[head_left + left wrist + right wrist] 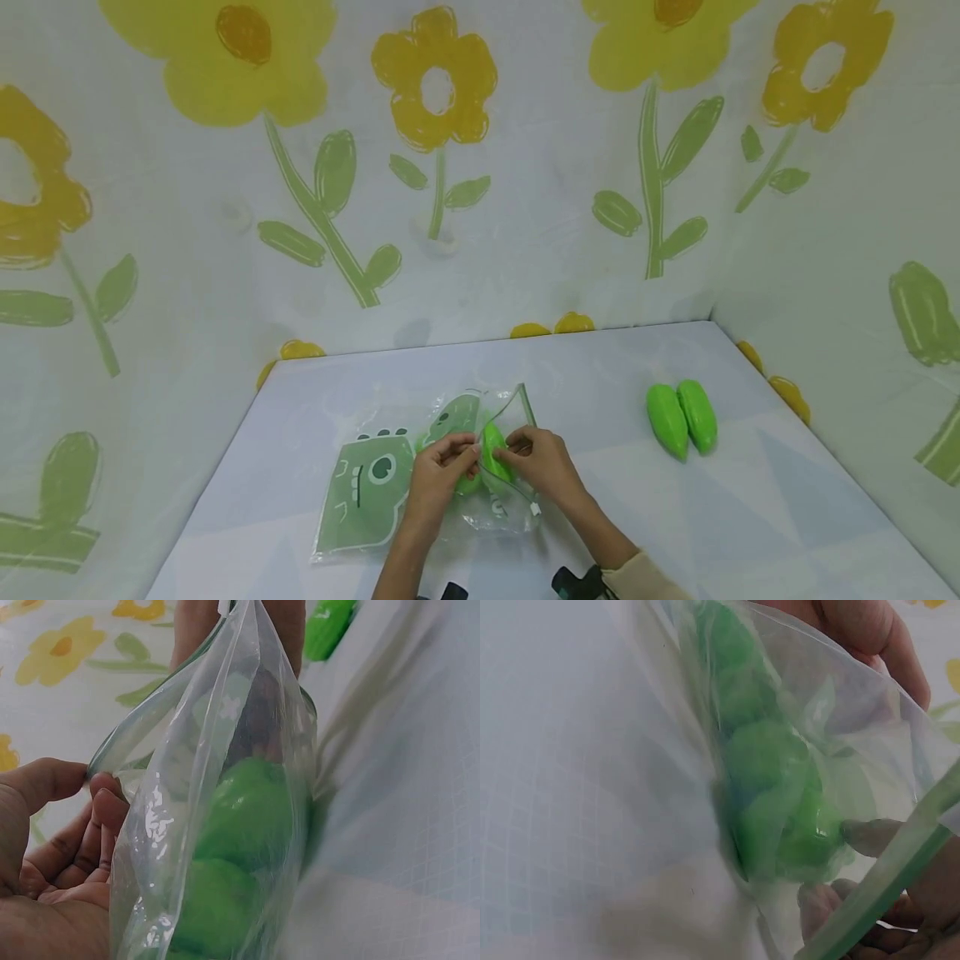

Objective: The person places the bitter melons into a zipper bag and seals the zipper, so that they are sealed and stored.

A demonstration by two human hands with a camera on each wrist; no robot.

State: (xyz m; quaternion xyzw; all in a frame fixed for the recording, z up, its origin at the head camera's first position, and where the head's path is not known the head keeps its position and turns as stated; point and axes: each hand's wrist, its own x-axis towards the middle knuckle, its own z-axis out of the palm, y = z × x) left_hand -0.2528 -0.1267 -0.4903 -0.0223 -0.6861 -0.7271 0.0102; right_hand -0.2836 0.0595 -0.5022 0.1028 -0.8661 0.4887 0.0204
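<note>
Wearing black wrist-strapped devices (pixel 577 583), pinching a clear plastic zip bag with a green-edged mouth (pixel 528 407)

Gripping the bag's rim with the left hand's (pixel 444 467) fingers, midway between the left and right edges of the pale desk (pixel 600 367). Pinching a bright green, glossy, bumpy pod-shaped piece (pixel 491 442) at the bag's mouth with the right hand's (pixel 543 462) fingers; cannot tell its exact depth inside. Could lose the opening through a slipping left pinch, with limp film folding inward. Might snag the bumps on the zip strip, dragging the rim loose. Could fumble the slick piece after too early a release.
</note>
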